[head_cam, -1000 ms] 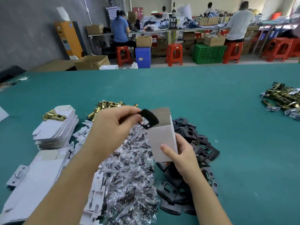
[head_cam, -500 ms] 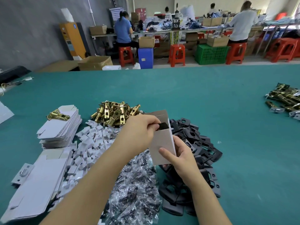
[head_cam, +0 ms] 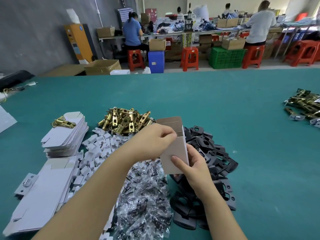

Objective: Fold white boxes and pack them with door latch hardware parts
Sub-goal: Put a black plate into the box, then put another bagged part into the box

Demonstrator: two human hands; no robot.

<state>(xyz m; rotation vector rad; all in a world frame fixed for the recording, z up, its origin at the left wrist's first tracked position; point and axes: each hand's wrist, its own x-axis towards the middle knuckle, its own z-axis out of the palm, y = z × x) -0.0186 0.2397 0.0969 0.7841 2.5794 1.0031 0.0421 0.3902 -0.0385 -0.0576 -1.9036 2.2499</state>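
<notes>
One white box [head_cam: 174,153] is up in my hands, in the middle of the frame, above the piles on the green tabletop [head_cam: 207,101]. My right hand [head_cam: 194,170] grips its lower side, thumb flat on the front. My left hand [head_cam: 155,141] is at the open top, and its fingers [head_cam: 170,135] are curled at the rim. I cannot tell if they pinch a part or just the card edge.

What could go wrong, I think: the top flap stands open and the box is thin card. If I squeeze too hard with my right hand, the walls could bend in. If I tip it, what is inside could slide out.

Counting now. Two stacks of flat box blanks [head_cam: 65,134] sit at the left, one with a single gold latch [head_cam: 63,122] on top. One heap of brass latch bolts [head_cam: 124,121] lies just above my left hand. One pile of small white card pieces [head_cam: 98,148], one of clear screw bags [head_cam: 143,196] and one of black plates [head_cam: 209,153] lie around my arms. One more latch pile [head_cam: 306,104] sits at the far right. Pieces are too many to count.
</notes>
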